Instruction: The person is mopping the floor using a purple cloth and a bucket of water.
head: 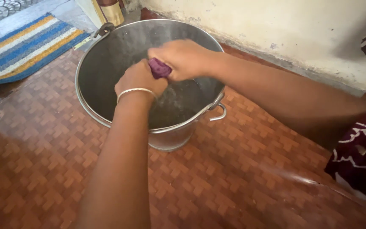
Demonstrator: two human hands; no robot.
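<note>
Fingers of both hands, left hand [140, 78], right hand [183, 58], clenched on purple cloth [159, 68], twisted lengthwise between them, above steel bucket [106, 51]

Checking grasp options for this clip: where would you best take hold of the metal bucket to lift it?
By the side handle lugs on the metal bucket: one at the near right rim, one at the far left rim. Come from outside; both hands occupy the opening.

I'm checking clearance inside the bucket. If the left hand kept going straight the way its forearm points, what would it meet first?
The left hand points toward the purple cloth it already grips with the right hand; past those, probably the metal bucket's far inner wall, though depth is unclear.
</note>
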